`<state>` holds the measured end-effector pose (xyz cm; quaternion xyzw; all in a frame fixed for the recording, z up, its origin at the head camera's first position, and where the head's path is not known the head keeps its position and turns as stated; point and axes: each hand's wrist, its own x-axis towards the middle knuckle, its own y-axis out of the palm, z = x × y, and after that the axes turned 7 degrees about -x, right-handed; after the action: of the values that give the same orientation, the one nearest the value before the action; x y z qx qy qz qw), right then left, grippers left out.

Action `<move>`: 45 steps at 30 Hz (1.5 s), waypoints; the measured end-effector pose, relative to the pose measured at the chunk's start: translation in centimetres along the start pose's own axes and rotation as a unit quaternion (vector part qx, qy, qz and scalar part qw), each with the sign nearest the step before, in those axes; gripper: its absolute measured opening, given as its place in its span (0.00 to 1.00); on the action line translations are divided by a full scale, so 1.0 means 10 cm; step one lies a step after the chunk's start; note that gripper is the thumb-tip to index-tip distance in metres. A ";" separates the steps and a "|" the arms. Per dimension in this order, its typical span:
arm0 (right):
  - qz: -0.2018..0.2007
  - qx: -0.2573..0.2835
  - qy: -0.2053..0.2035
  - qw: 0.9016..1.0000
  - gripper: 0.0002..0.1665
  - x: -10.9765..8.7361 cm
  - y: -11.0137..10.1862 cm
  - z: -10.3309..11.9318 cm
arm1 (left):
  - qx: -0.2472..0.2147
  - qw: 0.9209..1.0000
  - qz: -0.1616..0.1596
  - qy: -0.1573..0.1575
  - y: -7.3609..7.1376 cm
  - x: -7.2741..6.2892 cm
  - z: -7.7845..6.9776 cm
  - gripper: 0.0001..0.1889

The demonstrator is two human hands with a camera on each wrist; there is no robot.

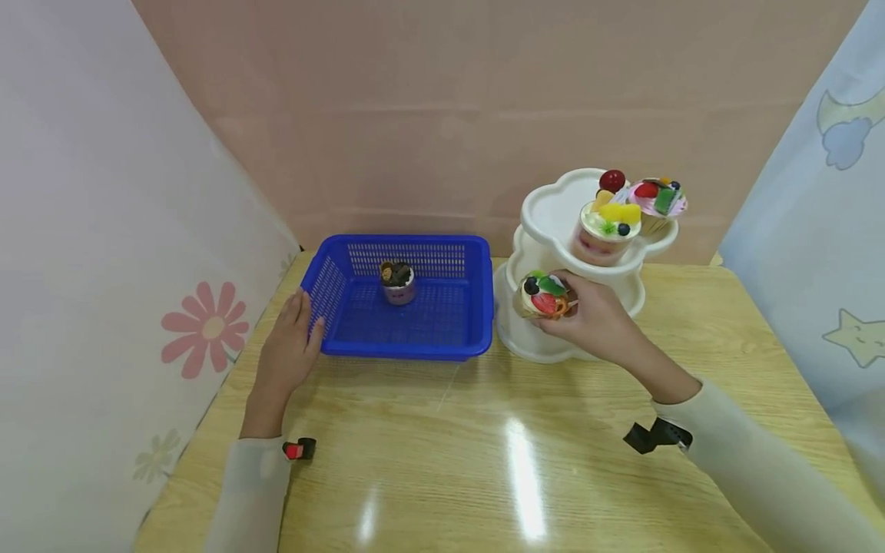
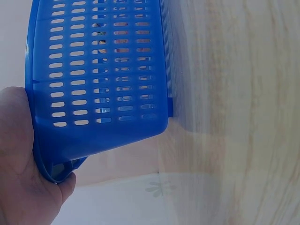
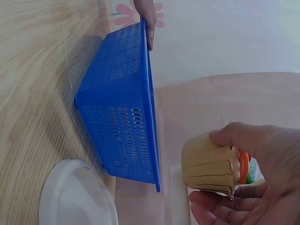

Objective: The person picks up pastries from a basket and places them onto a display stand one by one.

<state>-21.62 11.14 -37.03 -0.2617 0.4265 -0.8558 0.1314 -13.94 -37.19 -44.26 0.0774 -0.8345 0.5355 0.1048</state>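
Observation:
My left hand (image 1: 289, 344) holds the blue plastic basket (image 2: 93, 136) by its near left corner, thumb over the rim and a fingertip showing on the outer side. Inside the basket stands a small dessert cup (image 1: 399, 293) with a chocolate-brown topping. In my right hand (image 1: 593, 316) is a toy cupcake (image 3: 208, 164) in a beige paper wrapper, gripped between thumb and fingers. Its strawberry, blueberry and green topping faces up toward the head camera. The cupcake is in front of the white tiered stand (image 1: 546, 207), right of the basket.
On the stand's top tier are a fruit-topped clear cup (image 1: 601, 244), a pink-topped cupcake (image 1: 657, 201) and a red cherry-like topping (image 1: 612, 181). A wooden table (image 1: 415, 438) carries everything. Patterned cloths hang at both sides, and a pinkish-brown cloth (image 1: 415, 115) hangs behind.

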 end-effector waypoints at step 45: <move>-0.066 0.075 0.064 0.993 0.48 0.13 -0.04 -0.32 | 0.005 1.000 -0.003 0.002 0.01 0.04 0.02 0.36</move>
<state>-24.45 12.94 -37.88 -0.2238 0.3506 -0.9070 0.0659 -14.35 -37.33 -44.29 0.0789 -0.8315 0.5391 0.1080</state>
